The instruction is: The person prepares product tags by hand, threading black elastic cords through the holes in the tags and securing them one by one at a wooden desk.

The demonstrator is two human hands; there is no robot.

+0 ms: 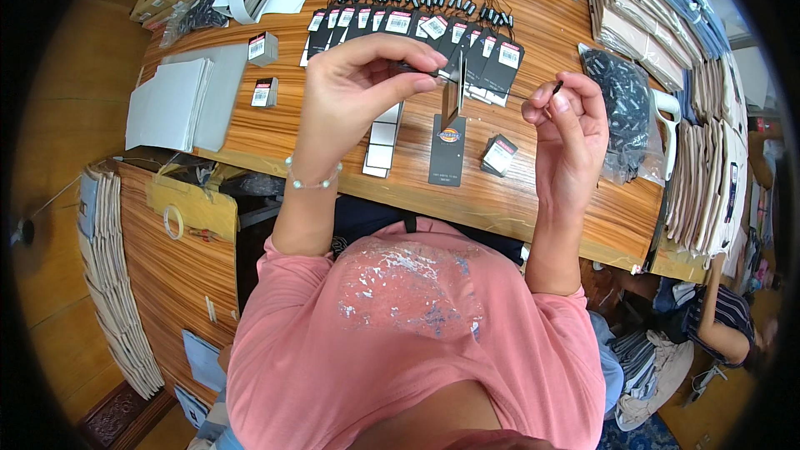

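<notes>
Left grip [354, 81] pinches a slim dark fastener [434, 74] beside the edge-on hang tag [461, 87] at 1 o'clock, right grip [572, 117] a small black piece [558, 86] at 2 o'clock; both should hold steady, limiting twist.

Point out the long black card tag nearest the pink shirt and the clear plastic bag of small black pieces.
Long black card tag [447, 152], head view: middle of its printed face.
Clear plastic bag of small black pieces [617, 107], head view: middle of its upper side.
</notes>
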